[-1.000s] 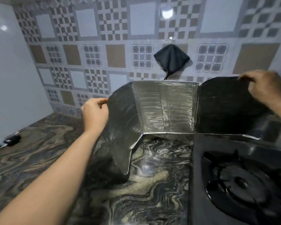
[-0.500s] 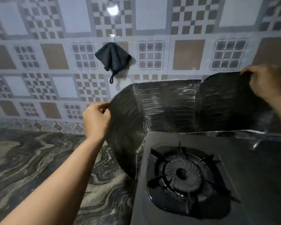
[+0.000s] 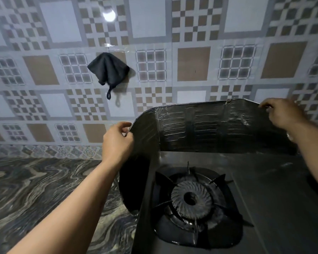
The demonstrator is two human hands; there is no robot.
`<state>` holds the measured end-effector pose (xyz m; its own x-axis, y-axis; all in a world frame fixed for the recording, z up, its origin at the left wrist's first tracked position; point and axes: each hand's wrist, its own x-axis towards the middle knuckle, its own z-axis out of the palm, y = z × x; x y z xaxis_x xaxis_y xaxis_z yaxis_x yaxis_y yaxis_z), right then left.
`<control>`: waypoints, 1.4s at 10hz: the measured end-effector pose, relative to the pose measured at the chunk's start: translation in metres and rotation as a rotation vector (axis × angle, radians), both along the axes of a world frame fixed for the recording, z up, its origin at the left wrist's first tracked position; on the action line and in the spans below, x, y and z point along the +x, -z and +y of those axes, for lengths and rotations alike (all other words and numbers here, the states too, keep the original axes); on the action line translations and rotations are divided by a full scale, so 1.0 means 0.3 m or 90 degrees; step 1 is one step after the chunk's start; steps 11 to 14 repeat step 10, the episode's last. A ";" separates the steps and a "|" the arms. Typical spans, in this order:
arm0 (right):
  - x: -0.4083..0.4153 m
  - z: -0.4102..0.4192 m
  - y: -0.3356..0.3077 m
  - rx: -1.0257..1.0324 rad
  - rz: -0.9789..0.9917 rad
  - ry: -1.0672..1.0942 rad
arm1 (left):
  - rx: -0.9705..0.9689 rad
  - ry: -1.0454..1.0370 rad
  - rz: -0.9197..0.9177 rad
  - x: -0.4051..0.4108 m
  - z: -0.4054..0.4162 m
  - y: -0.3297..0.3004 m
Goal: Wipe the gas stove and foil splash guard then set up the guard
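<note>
Two hands on one guard: I had the foil splash guard held at both ends of its top edge, standing behind the gas stove.
Guard's long axis: it ran left to right along the stove's far edge, between the stove and the tiled wall, with its left wing folded toward me down the stove's left side.
Stove: it lay near and right, its burner well in front of the guard's centre panel.
Left hand: fingers and thumb pinched the top corner of the left wing; this was the nearer hand.
Right hand: fingers curled over the far right top edge.
Next move, as I judged: lower and square the guard around the stove.
Cloth: it hung on the wall, far left.
</note>
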<state>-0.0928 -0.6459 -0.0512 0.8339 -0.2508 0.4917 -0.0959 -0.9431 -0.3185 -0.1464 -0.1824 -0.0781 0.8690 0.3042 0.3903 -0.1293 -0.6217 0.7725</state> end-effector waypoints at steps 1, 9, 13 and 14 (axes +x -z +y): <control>-0.006 0.006 0.017 0.024 0.040 0.005 | 0.022 0.016 0.013 -0.016 -0.006 0.001; -0.245 0.345 0.000 0.151 0.071 -0.092 | 0.284 0.044 0.008 -0.150 -0.117 -0.074; -0.339 0.441 -0.029 0.126 0.052 -0.096 | 0.304 0.086 -0.012 -0.206 -0.157 -0.102; -0.339 0.441 -0.029 0.126 0.052 -0.096 | 0.304 0.086 -0.012 -0.206 -0.157 -0.102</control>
